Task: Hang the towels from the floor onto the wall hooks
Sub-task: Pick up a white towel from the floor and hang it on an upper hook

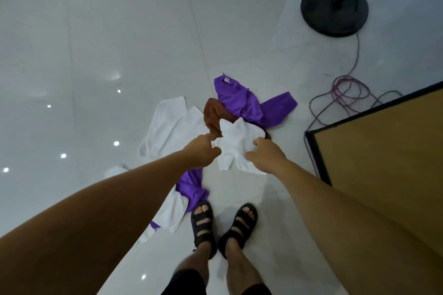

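Glossy pale floor tiles (119, 43) — towels (167, 124) strewn, black stand base (334, 8).

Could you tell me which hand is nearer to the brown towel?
Left. The left hand sits just below the brown towel; the right hand is farther right, across the white towel both hold.

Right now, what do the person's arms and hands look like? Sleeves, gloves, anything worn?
Both arms are bare along their whole visible length: no sleeves in frame. The left hand and right hand wear no gloves, and no rings, watch or bands show. No markings visible.
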`<state>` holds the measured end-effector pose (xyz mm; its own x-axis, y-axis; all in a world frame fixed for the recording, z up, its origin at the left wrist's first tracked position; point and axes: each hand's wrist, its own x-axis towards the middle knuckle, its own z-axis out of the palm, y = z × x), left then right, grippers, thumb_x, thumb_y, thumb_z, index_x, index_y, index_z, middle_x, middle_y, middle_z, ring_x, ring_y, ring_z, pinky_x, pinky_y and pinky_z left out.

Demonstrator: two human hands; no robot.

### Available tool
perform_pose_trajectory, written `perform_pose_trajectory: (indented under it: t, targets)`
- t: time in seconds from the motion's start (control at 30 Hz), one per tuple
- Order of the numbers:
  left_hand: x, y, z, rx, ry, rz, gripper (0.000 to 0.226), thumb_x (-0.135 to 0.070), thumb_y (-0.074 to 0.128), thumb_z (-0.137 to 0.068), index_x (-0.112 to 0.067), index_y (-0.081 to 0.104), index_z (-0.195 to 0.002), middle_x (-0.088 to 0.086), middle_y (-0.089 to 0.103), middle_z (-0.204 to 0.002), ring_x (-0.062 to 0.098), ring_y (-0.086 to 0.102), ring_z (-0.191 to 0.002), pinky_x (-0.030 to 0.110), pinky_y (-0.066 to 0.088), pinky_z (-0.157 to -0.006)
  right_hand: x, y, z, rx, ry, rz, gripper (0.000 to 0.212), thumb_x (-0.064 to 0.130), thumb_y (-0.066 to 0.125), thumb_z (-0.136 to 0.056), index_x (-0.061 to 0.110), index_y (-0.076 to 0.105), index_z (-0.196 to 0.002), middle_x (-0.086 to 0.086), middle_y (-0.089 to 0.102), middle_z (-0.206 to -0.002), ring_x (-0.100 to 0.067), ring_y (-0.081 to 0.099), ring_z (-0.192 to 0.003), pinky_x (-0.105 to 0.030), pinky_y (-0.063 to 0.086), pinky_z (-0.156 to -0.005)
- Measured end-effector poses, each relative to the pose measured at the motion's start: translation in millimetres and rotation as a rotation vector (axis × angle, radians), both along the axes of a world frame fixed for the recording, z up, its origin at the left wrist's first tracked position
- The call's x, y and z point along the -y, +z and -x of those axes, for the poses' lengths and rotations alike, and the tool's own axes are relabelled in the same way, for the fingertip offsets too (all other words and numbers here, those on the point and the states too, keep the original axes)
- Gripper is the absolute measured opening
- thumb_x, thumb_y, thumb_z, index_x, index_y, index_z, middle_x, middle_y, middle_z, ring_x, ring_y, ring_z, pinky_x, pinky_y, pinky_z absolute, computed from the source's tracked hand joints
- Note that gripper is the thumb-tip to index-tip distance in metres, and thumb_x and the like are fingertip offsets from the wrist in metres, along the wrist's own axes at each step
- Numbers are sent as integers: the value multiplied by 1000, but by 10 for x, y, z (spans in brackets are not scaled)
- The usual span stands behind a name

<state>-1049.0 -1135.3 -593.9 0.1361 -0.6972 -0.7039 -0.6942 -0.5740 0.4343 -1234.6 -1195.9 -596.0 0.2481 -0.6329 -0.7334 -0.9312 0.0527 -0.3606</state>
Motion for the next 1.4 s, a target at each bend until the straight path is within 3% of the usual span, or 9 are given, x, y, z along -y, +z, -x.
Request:
perform_pose_trajectory:
  t: [0.3,0.53,0.67,0.77,0.9,1.03,1.17,1.27,1.4]
  targets:
    - [549,-2742,-91,24,35,-31,53,-29,54,-92,-10,43,-140,11,50,-138,28,49,-124,30,36,-96,470,-2816,-79,-84,-46,4,65,43,60,-88,10,37,-140,-13,42,-142,-34,45,-127,-42,41,-99]
    - [708,-4056,-174,45,4,49,44,-30,54,-91,-9,51,-130,9,55,-131,26,54,-114,27,37,-86,500,-4359,-232,-189,-16,93,109,57,75,-72,11,10,-148,-14,19,-150,-35,28,-136,-46,38,-106]
    - [724,-4289,-151,17,14,71,49,-30,56,-91,-12,47,-135,7,54,-133,24,54,-115,24,36,-84,525,-4702,-245,-150,-121,278,46,18,61,-89,4,41,-128,-19,47,-128,-36,54,-112,-41,49,-88]
    - [636,-4140,-136,7,26,48,52,-31,59,-89,-13,46,-136,6,52,-135,24,53,-117,27,40,-89,518,-4471,-223,-16,-220,284,25,21,49,-95,9,53,-116,-15,61,-112,-34,60,-100,-42,51,-85]
    - [634,-3483,-45,-35,62,68,64,-30,69,-80,-11,43,-136,10,53,-131,28,54,-114,40,46,-96,469,-3556,-177,232,-472,171,36,27,44,-85,10,62,-111,-14,66,-109,-34,59,-101,-44,49,-89]
    - [733,-2426,74,-126,9,-17,107,-22,82,-70,-19,14,-152,8,44,-141,26,51,-120,24,42,-85,413,-2338,-57,475,-636,-4,37,32,47,-64,15,67,-91,-7,68,-90,-30,62,-91,-45,51,-83]
    - [817,-1224,180,-214,-45,-59,118,-16,86,-66,-21,6,-153,5,35,-150,22,40,-131,21,36,-96,450,-1003,90,599,-620,-103,35,30,53,-61,17,69,-90,7,65,-78,-17,60,-80,-30,48,-72]
    - [855,-336,288,-350,-100,-72,94,-16,88,-62,-22,39,-142,2,54,-134,24,50,-124,38,43,-104,487,-33,254,641,-520,-148,29,31,60,-62,18,70,-86,3,68,-79,-14,62,-75,-29,51,-71]
    - [800,724,522,-437,-113,-42,34,-23,84,-66,-30,63,-91,-7,60,-98,9,61,-93,26,55,-75,497,1107,575,655,-410,-145,33,31,84,-61,21,73,-91,4,76,-83,-10,71,-78,-22,56,-66]
